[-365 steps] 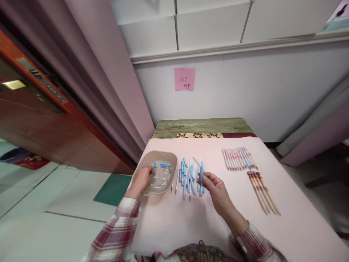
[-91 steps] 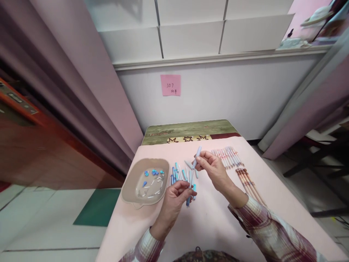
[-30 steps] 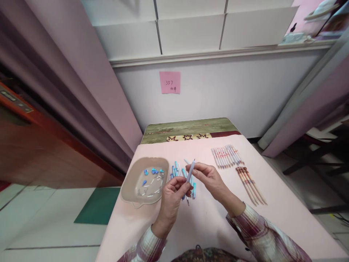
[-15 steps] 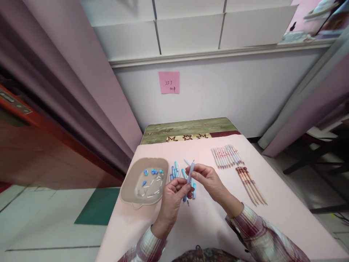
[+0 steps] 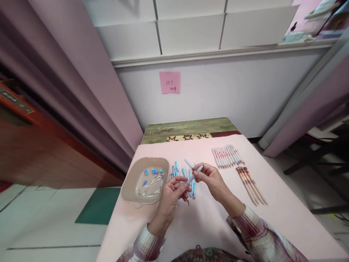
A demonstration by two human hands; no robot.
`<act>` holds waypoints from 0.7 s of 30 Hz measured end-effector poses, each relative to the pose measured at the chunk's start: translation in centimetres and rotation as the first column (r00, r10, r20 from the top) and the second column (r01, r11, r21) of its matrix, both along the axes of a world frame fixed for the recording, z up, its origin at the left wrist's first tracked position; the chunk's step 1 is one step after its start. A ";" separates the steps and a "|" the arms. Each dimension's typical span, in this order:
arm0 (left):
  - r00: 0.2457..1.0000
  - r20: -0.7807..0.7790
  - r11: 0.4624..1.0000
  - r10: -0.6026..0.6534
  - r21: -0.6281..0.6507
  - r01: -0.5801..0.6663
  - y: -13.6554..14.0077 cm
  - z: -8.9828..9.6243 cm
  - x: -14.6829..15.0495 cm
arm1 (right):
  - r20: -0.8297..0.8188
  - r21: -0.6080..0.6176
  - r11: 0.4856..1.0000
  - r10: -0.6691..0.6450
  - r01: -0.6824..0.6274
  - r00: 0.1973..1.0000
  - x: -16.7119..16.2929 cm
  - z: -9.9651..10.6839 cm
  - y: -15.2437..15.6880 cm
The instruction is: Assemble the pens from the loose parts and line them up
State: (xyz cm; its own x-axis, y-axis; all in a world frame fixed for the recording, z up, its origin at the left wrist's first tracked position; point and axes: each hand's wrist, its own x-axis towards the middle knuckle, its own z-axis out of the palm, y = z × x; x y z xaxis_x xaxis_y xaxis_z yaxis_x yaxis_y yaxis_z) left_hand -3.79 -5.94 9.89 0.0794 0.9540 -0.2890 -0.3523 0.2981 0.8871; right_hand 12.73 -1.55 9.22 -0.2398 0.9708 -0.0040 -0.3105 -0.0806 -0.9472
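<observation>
A pale blue pen (image 5: 194, 175) is held between both hands above the middle of the table. My right hand (image 5: 208, 178) pinches its upper end between thumb and fingers. My left hand (image 5: 176, 191) has its fingers closed around the lower end, which they partly hide. Beneath and behind the hands lie several blue and white pen parts (image 5: 176, 170), partly covered by the fingers. To the left of my left hand stands a beige basin (image 5: 128, 182). Inside it are small blue pieces (image 5: 154, 171) and white and clear bits (image 5: 156, 191).
Several white pens with reddish patterns (image 5: 227, 156) lie in a row at the right. Nearer are several brown-and-beige pens (image 5: 251, 185). A pink cloth (image 5: 215, 233) covers the table, whose green patterned far end (image 5: 191, 125) meets the wall with its pink note (image 5: 170, 82).
The pen has tipped from nearly upright to a slant, its upper end now further right. My right hand has shifted slightly right; my left hand has moved a little left and down.
</observation>
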 end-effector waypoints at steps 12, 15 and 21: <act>0.907 0.285 0.950 0.310 -0.064 -0.305 1.2 -0.7 0.2 | 0.108 0.028 0.990 -0.141 0.139 0.984 -1.1 -1.1 -2.0; 0.902 0.261 0.938 0.343 -0.046 -0.344 1.4 -1.2 0.6 | 0.248 0.104 0.982 -0.180 0.159 0.952 -1.6 -1.6 -2.8; 0.909 0.206 0.929 0.363 -0.010 -0.369 1.6 -2.0 1.1 | 0.390 0.084 0.987 -0.158 0.135 0.907 -2.2 -2.5 -3.2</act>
